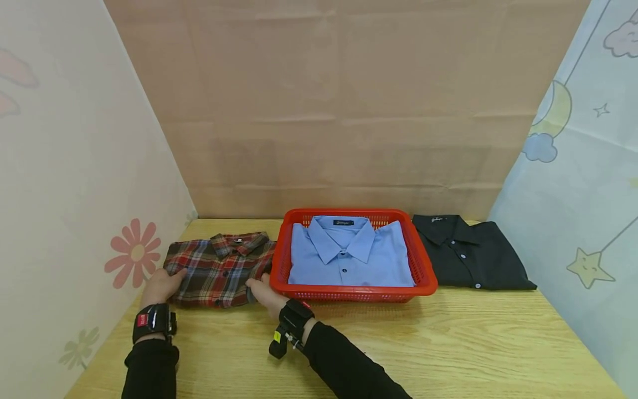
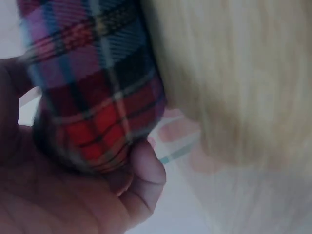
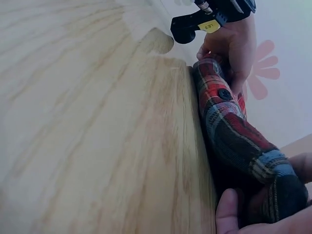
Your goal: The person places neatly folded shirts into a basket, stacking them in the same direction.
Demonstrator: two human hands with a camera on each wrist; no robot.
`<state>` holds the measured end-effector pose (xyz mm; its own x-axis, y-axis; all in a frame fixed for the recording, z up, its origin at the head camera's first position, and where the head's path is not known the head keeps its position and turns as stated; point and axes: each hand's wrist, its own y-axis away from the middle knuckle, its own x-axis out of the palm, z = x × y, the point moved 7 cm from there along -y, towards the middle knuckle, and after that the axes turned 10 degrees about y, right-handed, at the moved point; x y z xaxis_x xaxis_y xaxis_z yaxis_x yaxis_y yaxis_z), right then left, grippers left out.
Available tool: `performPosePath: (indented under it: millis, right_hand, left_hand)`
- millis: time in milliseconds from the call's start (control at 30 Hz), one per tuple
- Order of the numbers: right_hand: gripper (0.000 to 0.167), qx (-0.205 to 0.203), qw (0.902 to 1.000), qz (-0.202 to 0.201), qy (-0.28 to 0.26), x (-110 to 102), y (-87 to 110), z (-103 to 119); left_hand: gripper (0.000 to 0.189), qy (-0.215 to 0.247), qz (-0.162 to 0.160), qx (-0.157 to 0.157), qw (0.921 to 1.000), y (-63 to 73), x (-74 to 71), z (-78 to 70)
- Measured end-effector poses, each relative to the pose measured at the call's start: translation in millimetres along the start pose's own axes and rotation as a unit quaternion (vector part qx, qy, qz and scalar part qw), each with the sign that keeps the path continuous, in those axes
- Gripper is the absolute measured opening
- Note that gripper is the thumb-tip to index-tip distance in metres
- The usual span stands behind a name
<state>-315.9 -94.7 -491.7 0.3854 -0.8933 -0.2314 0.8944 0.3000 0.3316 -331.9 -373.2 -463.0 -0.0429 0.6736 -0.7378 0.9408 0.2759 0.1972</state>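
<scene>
Gripping opposite ends, both hands hold a folded, perhaps flannel, plaid shirt.

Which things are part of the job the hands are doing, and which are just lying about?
Part of the job:
Red-and-grey plaid folded cloth shirt
Left hand, gripping it
Right hand, gripping it

Seemingly just lying about:
Red rectangular plastic basket (though it might be needed)
Light-blue folded cloth shirt, inside it
Black folded cloth shirt

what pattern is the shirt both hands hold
The collared shirt is red-and-dark plaid, clearest in the head view.
</scene>
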Motion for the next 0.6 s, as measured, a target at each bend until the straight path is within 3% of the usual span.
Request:
performPosePath:
  millis: [233, 367, 467, 600]
  right_hand:
    - [0.069, -0.055, 0.9984, 0.0, 0.012, 2.7, -1.8, 4.2]
    - [0.066, -0.083, 0.9965, 0.006, 0.012, 5.7, -3.1, 6.8]
    - [0.066, -0.083, 0.9964, 0.017, 0.01, 7.3, -3.4, 7.3]
    - [0.067, -0.086, 0.9958, 0.033, 0.005, 7.0, -2.6, 8.4]
  left_hand:
    - [0.102, 0.031, -0.049, -0.027, 0.998, 3.1, -4.0, -1.8]
    - [0.107, 0.043, -0.051, -0.043, 0.9968, 3.9, -4.1, -1.5]
    - [0.102, 0.066, -0.045, -0.042, 0.9959, 5.4, -3.1, -3.0]
    - [0.085, 0.1, -0.055, -0.013, 0.9934, 6.0, -3.4, -9.5]
